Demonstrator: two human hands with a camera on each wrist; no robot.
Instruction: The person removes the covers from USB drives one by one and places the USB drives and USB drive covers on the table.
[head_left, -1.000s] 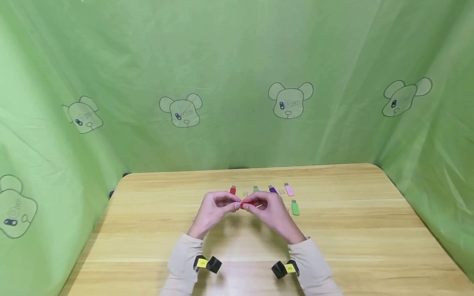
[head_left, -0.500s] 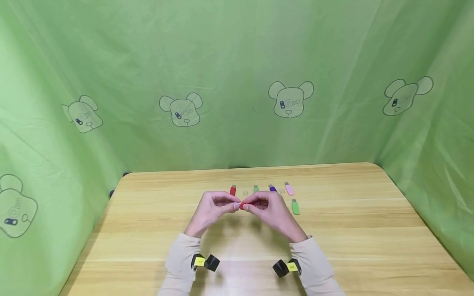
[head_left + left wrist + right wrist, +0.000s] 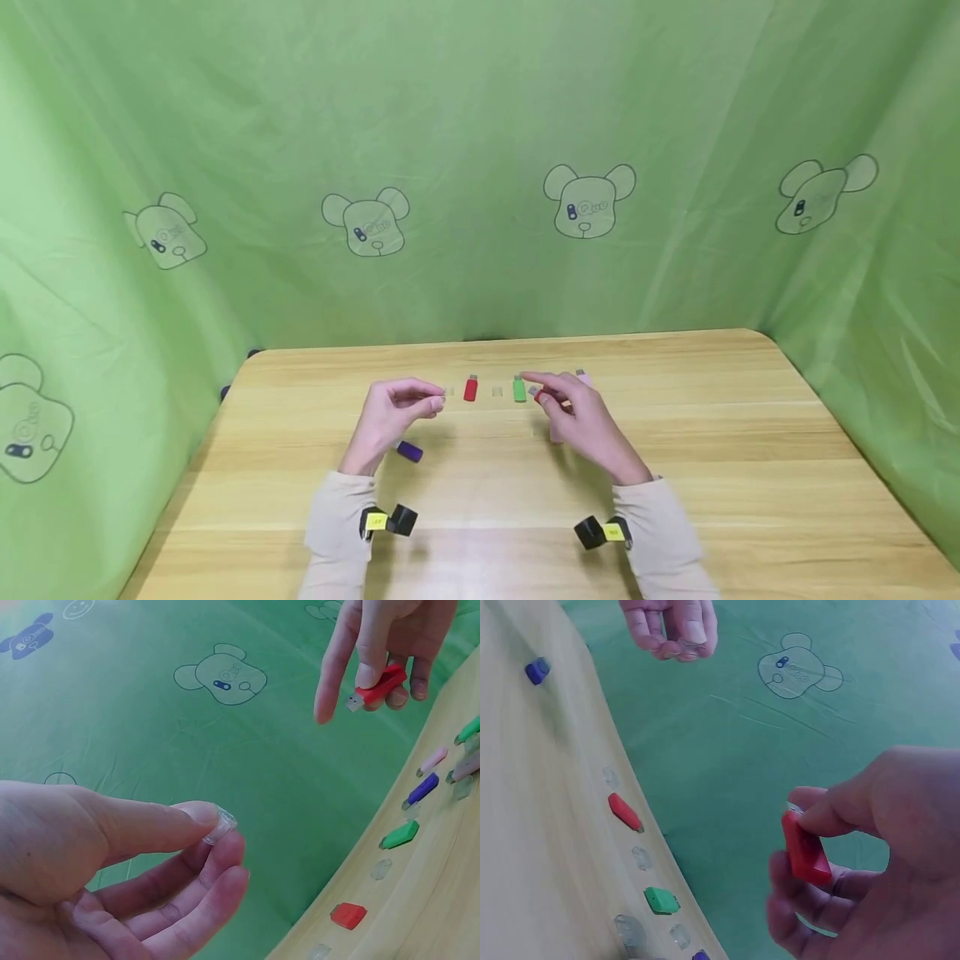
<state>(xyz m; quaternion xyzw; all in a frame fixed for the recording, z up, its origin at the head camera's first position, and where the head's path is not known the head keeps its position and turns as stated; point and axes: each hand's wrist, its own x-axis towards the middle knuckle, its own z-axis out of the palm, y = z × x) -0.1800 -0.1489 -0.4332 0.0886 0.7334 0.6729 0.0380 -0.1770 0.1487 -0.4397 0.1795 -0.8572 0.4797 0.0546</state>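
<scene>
In the left wrist view my left hand (image 3: 127, 877) pinches a small clear cap (image 3: 222, 825) between thumb and fingers, above the table. My right hand (image 3: 588, 421) holds a red USB stick (image 3: 805, 851) with its metal plug bare; the index finger extends past it in the left wrist view. Both hands are apart. Below and between them on the table lie another red USB stick (image 3: 470, 388) and a green USB stick (image 3: 520, 389), with a loose clear cap (image 3: 497, 392) between. A purple USB stick (image 3: 409, 452) lies beside my left wrist.
Further right in the left wrist view lie a pink USB stick (image 3: 433, 760), a second purple one (image 3: 421, 790) and a green one (image 3: 470, 730). Green fabric (image 3: 480, 100) with bear-head drawings stands around the wooden table (image 3: 487, 517).
My hands, earlier together at the red USB stick, have moved apart: the left to the left with the clear cap, the right to the right with the stick. The near purple stick has come into view.
</scene>
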